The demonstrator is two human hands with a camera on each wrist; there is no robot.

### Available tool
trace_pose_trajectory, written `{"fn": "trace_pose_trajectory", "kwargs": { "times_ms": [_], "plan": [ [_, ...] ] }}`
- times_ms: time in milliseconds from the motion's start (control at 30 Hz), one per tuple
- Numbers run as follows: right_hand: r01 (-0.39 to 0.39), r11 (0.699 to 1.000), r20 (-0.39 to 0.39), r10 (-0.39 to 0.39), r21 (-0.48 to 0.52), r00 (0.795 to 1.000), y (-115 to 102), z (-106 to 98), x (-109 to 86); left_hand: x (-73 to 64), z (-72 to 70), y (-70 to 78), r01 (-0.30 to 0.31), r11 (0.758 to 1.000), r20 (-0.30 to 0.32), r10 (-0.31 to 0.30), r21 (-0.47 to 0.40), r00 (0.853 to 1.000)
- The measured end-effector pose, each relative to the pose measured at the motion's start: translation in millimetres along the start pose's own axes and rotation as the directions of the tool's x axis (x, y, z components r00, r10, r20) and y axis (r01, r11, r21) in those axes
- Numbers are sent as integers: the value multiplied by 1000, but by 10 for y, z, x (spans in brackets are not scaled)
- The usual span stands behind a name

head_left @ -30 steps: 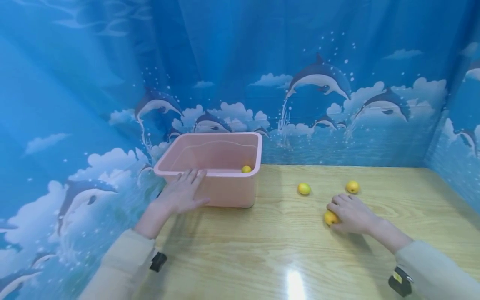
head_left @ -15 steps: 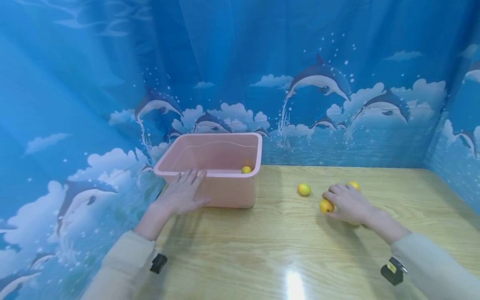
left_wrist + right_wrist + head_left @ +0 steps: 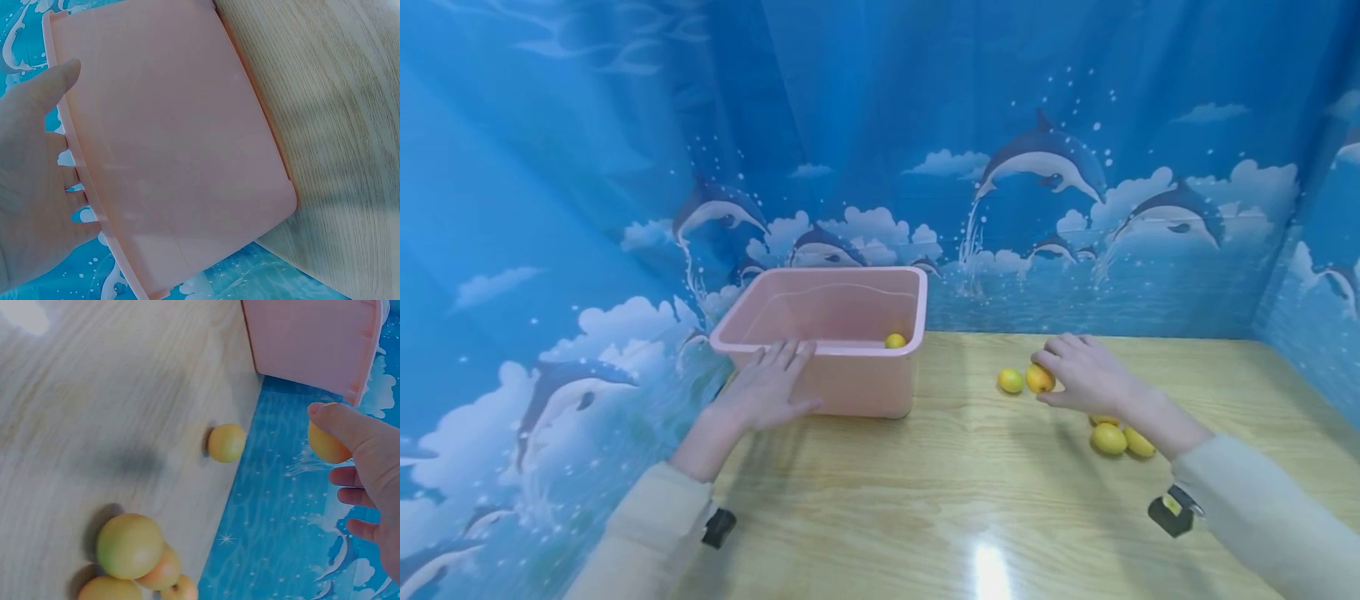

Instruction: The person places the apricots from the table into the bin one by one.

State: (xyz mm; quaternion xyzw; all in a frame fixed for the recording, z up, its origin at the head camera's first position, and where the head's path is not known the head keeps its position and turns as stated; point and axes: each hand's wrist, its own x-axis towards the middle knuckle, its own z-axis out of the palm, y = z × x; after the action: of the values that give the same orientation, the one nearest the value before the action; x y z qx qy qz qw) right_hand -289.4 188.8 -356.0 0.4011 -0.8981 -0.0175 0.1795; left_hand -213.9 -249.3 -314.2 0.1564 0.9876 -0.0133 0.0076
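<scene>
My right hand (image 3: 1092, 377) pinches a yellow-orange round fruit (image 3: 1040, 379) between thumb and fingers, raised off the tabletop. The right wrist view shows the thumb on top of this held fruit (image 3: 328, 445), with the other fingers behind and below it. A lone greenish-yellow fruit (image 3: 1011, 381) lies on the table, just left of the held one in the head view. My left hand (image 3: 763, 387) rests at the front rim of a pink plastic bin (image 3: 857, 379), fingers extended over the edge. Its thumb (image 3: 65, 75) lies by the bin's outer wall.
Several more yellow fruits (image 3: 1108, 439) lie clustered on the wooden table (image 3: 880, 517) below my right forearm. Inside the bin, one yellow fruit (image 3: 895, 341) shows near the right end. A blue dolphin-print curtain (image 3: 850, 125) hangs behind and to the left.
My right hand has lifted the fruit and carried it up and left, toward the lone fruit. The clustered fruits have come into view behind it. My left hand stays at the rim.
</scene>
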Motion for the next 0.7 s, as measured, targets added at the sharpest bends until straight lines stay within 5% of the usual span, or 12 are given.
{"fn": "trace_pose_trajectory", "kwargs": {
  "times_ms": [700],
  "plan": [
    [47, 997, -71, -51, -65, 996, -42, -177, 366, -3, -8, 17, 1, 1000, -7, -1, -1, 1000]
  ]
}}
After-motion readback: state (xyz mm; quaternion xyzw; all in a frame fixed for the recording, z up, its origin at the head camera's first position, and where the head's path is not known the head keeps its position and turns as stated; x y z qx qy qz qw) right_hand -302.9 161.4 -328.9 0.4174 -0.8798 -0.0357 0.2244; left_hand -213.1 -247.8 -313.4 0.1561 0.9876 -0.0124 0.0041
